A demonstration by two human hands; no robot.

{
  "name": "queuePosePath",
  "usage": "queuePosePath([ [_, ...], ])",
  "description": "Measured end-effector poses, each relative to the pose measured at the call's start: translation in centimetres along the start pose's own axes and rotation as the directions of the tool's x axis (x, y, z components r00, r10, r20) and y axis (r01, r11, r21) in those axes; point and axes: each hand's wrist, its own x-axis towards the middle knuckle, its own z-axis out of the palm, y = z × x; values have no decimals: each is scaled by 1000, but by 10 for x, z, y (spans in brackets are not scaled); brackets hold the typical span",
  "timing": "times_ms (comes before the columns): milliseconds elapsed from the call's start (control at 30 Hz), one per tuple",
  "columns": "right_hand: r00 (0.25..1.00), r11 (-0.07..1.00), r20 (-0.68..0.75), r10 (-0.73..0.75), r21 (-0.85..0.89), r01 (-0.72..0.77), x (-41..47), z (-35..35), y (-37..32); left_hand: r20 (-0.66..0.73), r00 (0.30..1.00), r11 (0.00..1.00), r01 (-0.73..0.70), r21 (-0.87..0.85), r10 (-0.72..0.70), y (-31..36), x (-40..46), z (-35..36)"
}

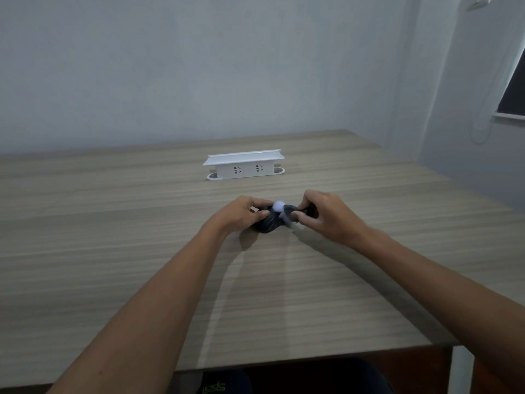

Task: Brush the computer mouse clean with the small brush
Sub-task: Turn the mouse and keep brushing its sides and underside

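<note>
Gripping mouse (267,223) | left hand (241,213) | right hand (326,217): brush (284,214)

A white pop-up socket box (243,165) is standing raised out of a wood-grain desk (113,223) against a pale wall (170,66).

Two outlets are facing the camera under its open lid; a dark window (515,89) is showing at the right edge, with a thin white cord (483,118) hanging beside it.
</note>
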Motion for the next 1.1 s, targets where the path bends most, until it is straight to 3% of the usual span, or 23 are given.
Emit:
queuePosePath([
  [100,998,996,67,-20,92,14,-4,5,-5,-4,1000,1000,0,15,0,0,0,0],
  [267,1000,998,22,-9,-57,10,-4,3,2,-17,1000,1000,5,-17,-5,-2,1,1],
  [400,983,990,127,-136,-25,140,-7,5,-5,-23,1000,1000,8,-27,-9,-4,2,1],
  [567,995,987,67,-78,-134,87,-5,1,-2,-23,999,999,24,-35,-25,-6,3,1],
  [700,967,965,142,-214,-125,232,-13,6,-14,-15,1000,998,25,-51,-26,-6,4,-1],
  [867,970,932,93,-223,-272,240,-6,2,-5,-5,1000,998,29,-56,-30,-4,4,-2],
  [1000,900,860,178,-398,-269,434,-12,5,-13,4,1000,996,29,-84,-28,-5,5,-2],
  [1100,911,851,157,-381,-326,412,-6,5,-7,-4,999,995,40,-96,-40,-5,5,-2],
])
